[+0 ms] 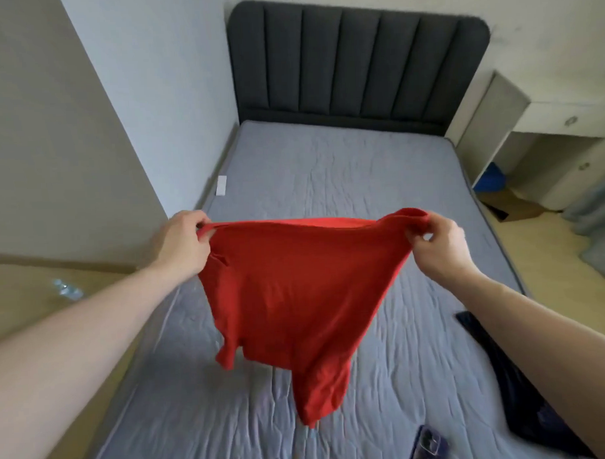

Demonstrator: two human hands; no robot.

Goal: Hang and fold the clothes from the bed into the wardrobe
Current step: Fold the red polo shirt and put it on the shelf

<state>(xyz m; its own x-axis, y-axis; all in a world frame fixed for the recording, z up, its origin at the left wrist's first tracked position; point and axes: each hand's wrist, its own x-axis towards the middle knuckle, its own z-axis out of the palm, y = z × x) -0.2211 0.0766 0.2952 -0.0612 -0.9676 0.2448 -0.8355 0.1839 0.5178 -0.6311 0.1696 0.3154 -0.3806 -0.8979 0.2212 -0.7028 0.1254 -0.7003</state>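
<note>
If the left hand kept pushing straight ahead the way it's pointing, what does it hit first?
Probably nothing close: beyond the left hand, gripping the red shirt, lies open air above the mattress, then likely the headboard. Depth is unclear.

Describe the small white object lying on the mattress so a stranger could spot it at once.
Start at the dark grey padded headboard and follow the grey mattress along its left edge, by the wall. There lies a small white rectangular object, flat and alone, far from the red garment; what it is cannot be told.
</note>
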